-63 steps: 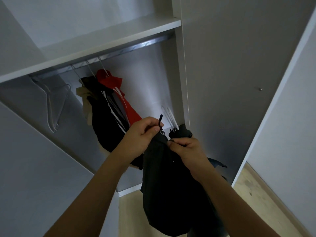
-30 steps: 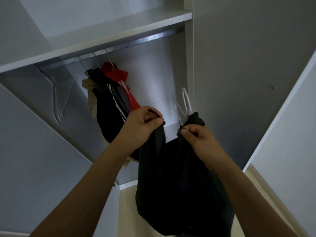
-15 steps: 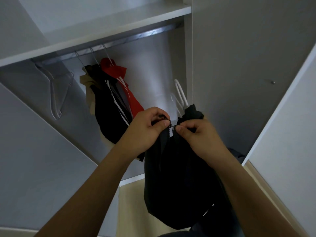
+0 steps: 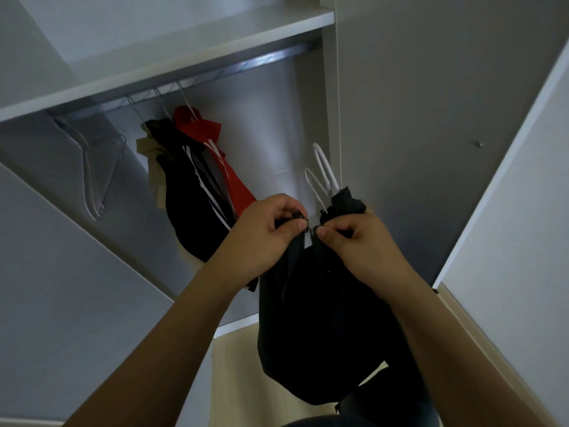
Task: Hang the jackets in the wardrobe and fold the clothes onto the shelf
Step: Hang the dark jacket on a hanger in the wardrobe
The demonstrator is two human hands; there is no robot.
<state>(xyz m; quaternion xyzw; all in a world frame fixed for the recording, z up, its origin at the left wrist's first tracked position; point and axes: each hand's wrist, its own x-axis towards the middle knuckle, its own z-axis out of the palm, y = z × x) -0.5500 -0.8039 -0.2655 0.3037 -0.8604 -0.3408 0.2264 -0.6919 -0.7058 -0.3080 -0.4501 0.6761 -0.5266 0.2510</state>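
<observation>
Black jacket (image 4: pixel 323 318): I see it hanging below both hands, its bulk dropping toward the lower edge of the view; its collar end rises just above my right hand.
Left hand (image 4: pixel 264 238): pinched tight on the jacket's left front edge at the top, thumb and forefinger pressed on a small dark zipper piece.
Right hand (image 4: pixel 357 241): pinched tight on the opposite front edge, thumb tip almost touching the left thumb; only a narrow slit with zipper teeth separates the two edges.
White hanger (image 4: pixel 323 177): its loops stick up just above and between my hands, the lower part buried in the jacket collar.
Hung clothes (image 4: pixel 197 186): black, red and beige garments on wire hooks, up and to the left of my left hand, their lower hem close behind that wrist.
Rail (image 4: pixel 191 80): well above both hands, under the shelf (image 4: pixel 172 57); the stretch directly over my hands is bare.
Empty hanger (image 4: pixel 98 167): far left of the left hand, on the same rail.
Wardrobe side panel (image 4: pixel 331 118): its front edge runs just behind the right hand and the hanger loops.
Floor (image 4: pixel 240 380): pale strip below, between my forearms.
</observation>
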